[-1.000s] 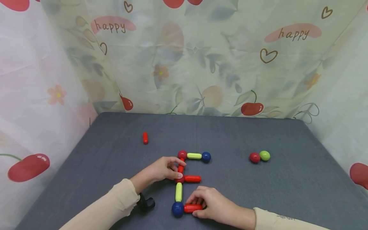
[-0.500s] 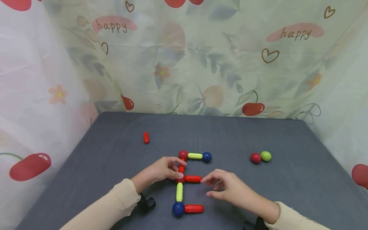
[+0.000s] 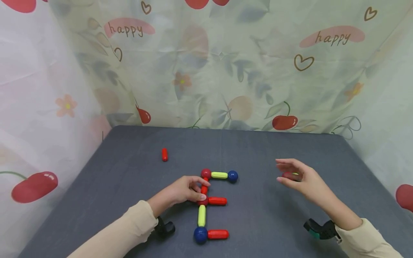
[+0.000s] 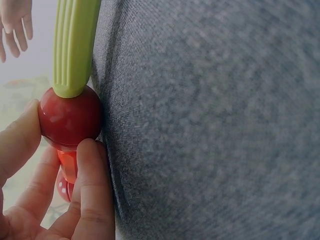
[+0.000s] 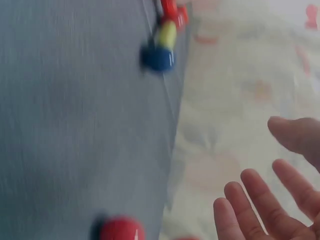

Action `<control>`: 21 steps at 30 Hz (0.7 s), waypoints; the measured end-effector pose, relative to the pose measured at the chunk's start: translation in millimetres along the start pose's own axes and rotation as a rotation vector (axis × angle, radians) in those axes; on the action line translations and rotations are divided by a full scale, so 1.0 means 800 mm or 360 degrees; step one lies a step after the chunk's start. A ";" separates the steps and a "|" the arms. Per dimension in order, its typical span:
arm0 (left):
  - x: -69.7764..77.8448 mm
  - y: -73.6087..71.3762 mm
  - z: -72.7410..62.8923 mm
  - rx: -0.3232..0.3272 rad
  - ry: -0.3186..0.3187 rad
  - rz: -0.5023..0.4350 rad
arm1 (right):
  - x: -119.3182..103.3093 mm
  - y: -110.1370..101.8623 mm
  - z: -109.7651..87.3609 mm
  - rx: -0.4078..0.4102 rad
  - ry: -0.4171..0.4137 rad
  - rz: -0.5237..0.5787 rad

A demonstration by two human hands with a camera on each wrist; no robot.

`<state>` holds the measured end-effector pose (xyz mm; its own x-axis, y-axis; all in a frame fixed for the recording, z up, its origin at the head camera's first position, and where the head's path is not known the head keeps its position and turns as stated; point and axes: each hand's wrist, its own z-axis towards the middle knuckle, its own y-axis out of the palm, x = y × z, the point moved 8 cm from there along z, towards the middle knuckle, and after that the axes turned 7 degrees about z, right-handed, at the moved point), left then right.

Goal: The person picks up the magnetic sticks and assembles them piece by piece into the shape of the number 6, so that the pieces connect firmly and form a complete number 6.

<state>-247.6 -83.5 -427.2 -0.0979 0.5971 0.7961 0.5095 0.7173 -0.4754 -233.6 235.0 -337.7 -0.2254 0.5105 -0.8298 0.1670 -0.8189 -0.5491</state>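
Observation:
A joined E-like shape of toy building rods and balls lies on the table. My left hand (image 3: 182, 190) pinches its middle red ball (image 4: 70, 117) between thumb and fingers. From this ball run a yellow-green rod (image 3: 201, 215), a red side rod (image 3: 217, 201) and a partly covered red rod. The lower blue ball (image 3: 200, 234) carries another red rod (image 3: 218, 234); the upper red ball (image 3: 206, 173) joins a yellow-green rod (image 3: 219, 175) and a blue ball (image 3: 232, 176). My right hand (image 3: 303, 179), fingers spread and holding nothing, hovers around a loose red ball (image 5: 121, 231). It mostly hides the green ball there.
A loose red rod (image 3: 165, 154) lies at the back left of the dark grey table (image 3: 251, 150). Patterned cloth (image 3: 222, 71) hangs behind the table and along both sides. Black wrist-worn devices sit near both cuffs.
My right hand has let go of the lower red rod and moved right and away from me to the loose balls. The left hand keeps its hold on the shape.

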 end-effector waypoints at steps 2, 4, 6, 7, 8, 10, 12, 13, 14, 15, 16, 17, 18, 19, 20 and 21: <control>0.000 0.000 0.000 -0.0001 0.0003 -0.0002 | 0.008 -0.019 0.002 0.0055 -0.0012 -0.0010; 0.000 0.000 0.000 0.0000 0.0006 -0.0001 | 0.017 -0.035 0.004 0.0103 -0.0024 -0.0007; 0.000 0.000 -0.001 0.0000 0.0006 0.0000 | 0.027 -0.049 0.006 0.0144 -0.0024 -0.0017; 0.000 0.000 -0.001 0.0000 0.0006 0.0002 | 0.032 -0.055 0.007 0.0158 -0.0024 -0.0023; 0.000 0.000 0.000 -0.0001 0.0006 0.0004 | 0.038 -0.061 0.008 0.0167 -0.0021 -0.0027; 0.000 0.000 0.000 -0.0001 0.0001 0.0006 | 0.049 -0.068 0.010 0.0159 0.0008 -0.0034; -0.001 0.000 0.000 0.0001 -0.0004 0.0007 | 0.062 -0.074 0.012 0.0134 0.0068 -0.0062; -0.001 0.000 0.001 0.0001 -0.0007 0.0009 | 0.069 -0.075 0.013 0.0111 0.0109 -0.0071; -0.001 0.000 0.001 0.0002 -0.0009 0.0011 | 0.076 -0.075 0.014 0.0085 0.0153 -0.0072; -0.001 0.000 0.000 0.0002 -0.0011 0.0013 | 0.083 -0.075 0.014 0.0057 0.0194 -0.0076; -0.001 0.000 0.001 0.0004 -0.0013 0.0014 | 0.090 -0.075 0.015 0.0027 0.0233 -0.0072; 0.000 0.000 0.001 0.0005 -0.0013 0.0016 | 0.096 -0.074 0.016 -0.0004 0.0261 -0.0069; 0.000 0.000 0.000 0.0004 -0.0012 0.0015 | 0.103 -0.073 0.017 -0.0038 0.0288 -0.0067; 0.000 0.000 0.000 0.0004 -0.0009 0.0015 | 0.108 -0.071 0.019 -0.0068 0.0301 -0.0056; 0.000 0.000 0.000 0.0004 -0.0007 0.0013 | 0.114 -0.070 0.020 -0.0096 0.0307 -0.0056; 0.000 0.000 0.000 0.0005 -0.0006 0.0011 | 0.118 -0.069 0.021 -0.0124 0.0298 -0.0064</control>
<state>-247.8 -83.6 -427.2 -0.0976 0.6033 0.7915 0.5072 0.7144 -0.4821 -280.4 324.0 -384.1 -0.0525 0.5883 -0.8069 0.2369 -0.7776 -0.5824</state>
